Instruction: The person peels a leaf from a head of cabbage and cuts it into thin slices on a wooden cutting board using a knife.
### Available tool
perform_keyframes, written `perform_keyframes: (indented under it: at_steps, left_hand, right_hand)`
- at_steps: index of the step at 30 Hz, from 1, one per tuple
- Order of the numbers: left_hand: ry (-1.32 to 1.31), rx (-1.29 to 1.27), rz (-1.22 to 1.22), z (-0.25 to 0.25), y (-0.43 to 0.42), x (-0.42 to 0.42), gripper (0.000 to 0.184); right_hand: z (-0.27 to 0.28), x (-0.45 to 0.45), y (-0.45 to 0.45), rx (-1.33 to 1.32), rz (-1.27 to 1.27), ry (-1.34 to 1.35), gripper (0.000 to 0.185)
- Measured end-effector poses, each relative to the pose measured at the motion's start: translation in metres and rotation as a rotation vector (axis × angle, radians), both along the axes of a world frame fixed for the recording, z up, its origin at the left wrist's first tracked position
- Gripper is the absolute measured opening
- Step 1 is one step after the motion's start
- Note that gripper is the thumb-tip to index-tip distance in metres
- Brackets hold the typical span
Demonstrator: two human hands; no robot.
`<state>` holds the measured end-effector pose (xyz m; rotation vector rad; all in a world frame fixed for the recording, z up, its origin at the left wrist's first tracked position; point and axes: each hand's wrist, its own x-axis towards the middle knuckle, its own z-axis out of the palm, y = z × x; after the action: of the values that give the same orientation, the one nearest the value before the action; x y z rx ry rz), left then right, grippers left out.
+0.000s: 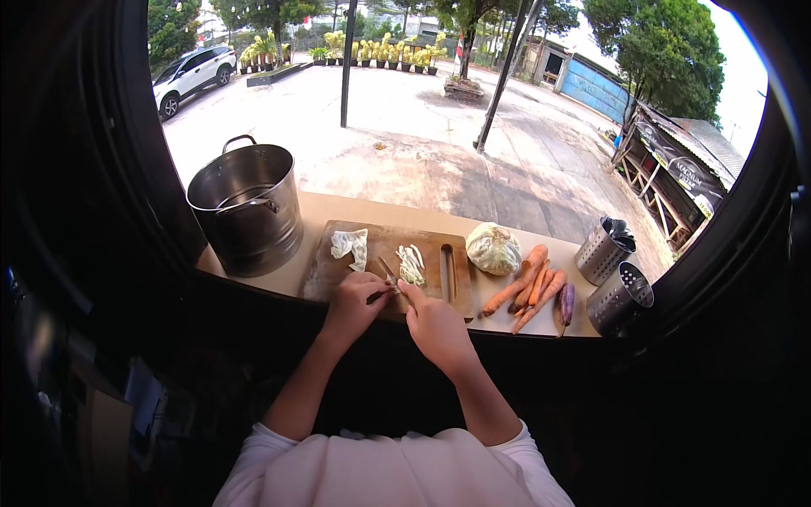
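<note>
My right hand (435, 325) is closed round the handle of a knife (388, 270), whose blade points up and to the left over the wooden cutting board (325, 275). Beside the blade, my left hand (355, 302) has its fingers bent and pressed together on a small pale piece of cabbage, mostly hidden under the fingertips. Thin cabbage shreds (410, 264) lie in a small heap just right of the blade. Farther left on the board is a loose cabbage leaf (351, 247).
A large metal pot (253, 228) stands left of the board. To the right are a cabbage head (493, 249), several carrots (532, 287), a purple eggplant-like vegetable (566, 306) and two perforated metal holders (621, 300). The counter (372, 207) borders an open window onto a yard.
</note>
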<state>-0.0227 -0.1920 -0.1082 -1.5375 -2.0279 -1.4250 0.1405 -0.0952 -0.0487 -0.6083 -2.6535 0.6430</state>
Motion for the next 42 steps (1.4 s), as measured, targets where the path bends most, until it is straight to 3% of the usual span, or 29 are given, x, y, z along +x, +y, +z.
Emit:
perform_keyframes:
  at_steps: [26,29,32,42]
  left_hand:
    - [0.028,0.017,0.022,0.0,0.002,0.001,0.01]
    - [0.015,0.013,0.027,0.0,0.002,0.003,0.01]
    - [0.02,-0.003,0.029,0.0,0.001,0.001,0.01]
    - [0.005,0.005,0.012,0.001,0.001,0.0,0.009]
  right_hand:
    - [0.02,0.064,-0.021,0.061,-0.034,-0.213,0.042]
    - [0.006,0.066,-0.016,0.151,-0.015,-0.129,0.046]
    - [0.018,0.06,-0.017,0.009,-0.047,-0.123,0.042]
    - [0.004,0.025,-0.008,-0.001,-0.059,-0.036,0.04]
